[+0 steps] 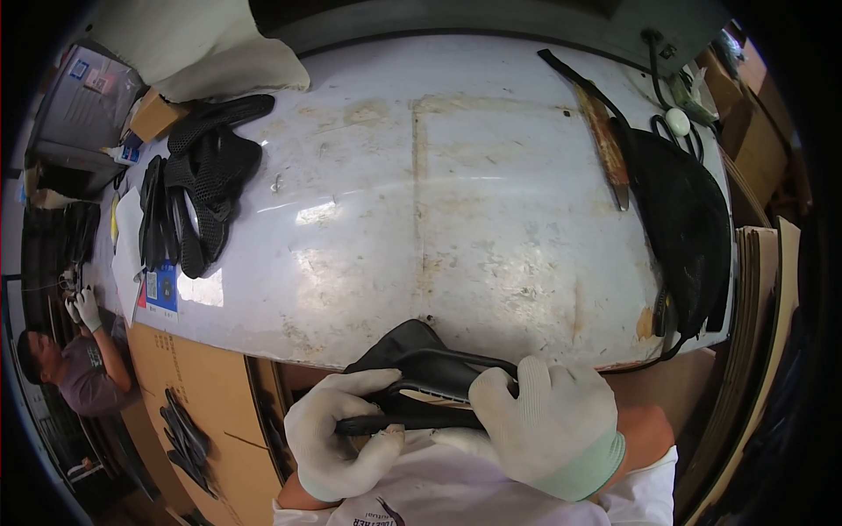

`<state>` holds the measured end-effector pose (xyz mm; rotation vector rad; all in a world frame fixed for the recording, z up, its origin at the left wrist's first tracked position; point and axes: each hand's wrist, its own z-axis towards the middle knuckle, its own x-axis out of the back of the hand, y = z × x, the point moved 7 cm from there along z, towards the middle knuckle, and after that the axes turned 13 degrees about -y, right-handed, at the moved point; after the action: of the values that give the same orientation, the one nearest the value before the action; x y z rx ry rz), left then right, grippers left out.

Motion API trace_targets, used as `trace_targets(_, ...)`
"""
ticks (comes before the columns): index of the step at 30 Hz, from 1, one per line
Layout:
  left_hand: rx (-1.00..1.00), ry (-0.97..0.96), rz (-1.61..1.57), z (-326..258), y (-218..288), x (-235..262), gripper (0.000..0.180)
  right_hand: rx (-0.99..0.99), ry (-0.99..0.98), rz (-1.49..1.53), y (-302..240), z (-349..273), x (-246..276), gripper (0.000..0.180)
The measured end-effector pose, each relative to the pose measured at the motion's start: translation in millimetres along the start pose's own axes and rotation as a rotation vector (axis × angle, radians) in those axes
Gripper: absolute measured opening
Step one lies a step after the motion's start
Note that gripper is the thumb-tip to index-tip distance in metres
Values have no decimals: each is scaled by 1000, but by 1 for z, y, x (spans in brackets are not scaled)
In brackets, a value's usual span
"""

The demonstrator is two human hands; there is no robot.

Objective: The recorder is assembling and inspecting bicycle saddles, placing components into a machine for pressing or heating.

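Note:
Close to my body, at the table's near edge, I hold a black saddle-shaped piece [438,373] with a smooth skin, a pointed far end and a pale strip showing in its opening. My left hand [338,434], in a white knit glove, is closed round its left side, thumb and fingers pinching the rim. My right hand [548,425], gloved alike with a green cuff, grips the right side with bent fingers. The underside of the piece is hidden by my hands.
A pile of black mesh pieces [215,167] lies at the far left. To the right are a black apron-like cloth [680,219] and a rusty, flat-bladed tool [605,149]. Black gloves [184,443] rest on a cardboard box [210,377]. A co-worker [83,373] with gloved hands works at left.

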<state>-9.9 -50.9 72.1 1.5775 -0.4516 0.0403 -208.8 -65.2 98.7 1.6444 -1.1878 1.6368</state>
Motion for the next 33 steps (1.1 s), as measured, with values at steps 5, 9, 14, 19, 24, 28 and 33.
trace_targets(5,-29,-64,37,10,8,-1,45,-9,-51,24,4,3,-1,34)
trace_targets(9,108,-124,248,13,6,-4,48,20,-55,51,5,7,3,30)
trace_targets(14,41,7,203,10,0,-1,61,10,-14,-7,6,7,2,40)
trace_targets(19,-39,-207,141,32,3,2,48,45,-28,36,17,13,-3,52)
trace_targets(24,22,-60,49,20,-6,3,42,55,-36,74,14,18,3,56)
trace_targets(28,45,-28,89,19,-2,1,43,-34,-8,2,8,13,7,58)
trace_targets(33,29,-196,12,33,-2,0,44,0,-36,14,10,11,0,57)
